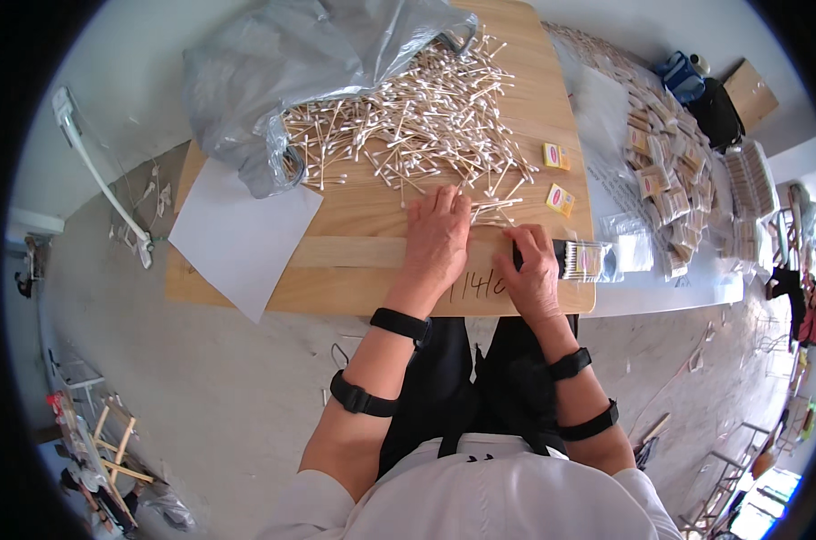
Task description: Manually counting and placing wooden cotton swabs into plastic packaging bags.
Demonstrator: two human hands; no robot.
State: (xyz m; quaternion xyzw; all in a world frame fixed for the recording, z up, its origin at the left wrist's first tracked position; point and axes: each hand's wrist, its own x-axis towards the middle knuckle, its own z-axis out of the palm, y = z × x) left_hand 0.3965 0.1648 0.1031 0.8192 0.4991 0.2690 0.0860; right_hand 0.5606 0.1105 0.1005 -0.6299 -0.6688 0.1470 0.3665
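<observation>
The left grip [439, 229] is held palm down with its fingers stretched out and close together at the near edge of the cotton swabs [408, 135]; whether any are pinned beneath them cannot be told. The right grip [532, 272] is curled partway over a black item [518, 256], and whether that is actually clasped is hidden. The swabs are heaped on the desk [354, 281] at 12 o'clock from the left grip, with a few stray swabs [496, 214] lying at 11 o'clock from the right one. At 3 o'clock from the right grip, a clear pack [590, 261] of swabs is seen; two yellow cards [556, 156] are set at 1 o'clock.

A small bunch seems to be being gathered. The sticks would best be drawn out lightly, turned parallel and evened at the tips with both grips. If pressed too hard, the thin sticks could be snapped or the cotton flattened.
</observation>
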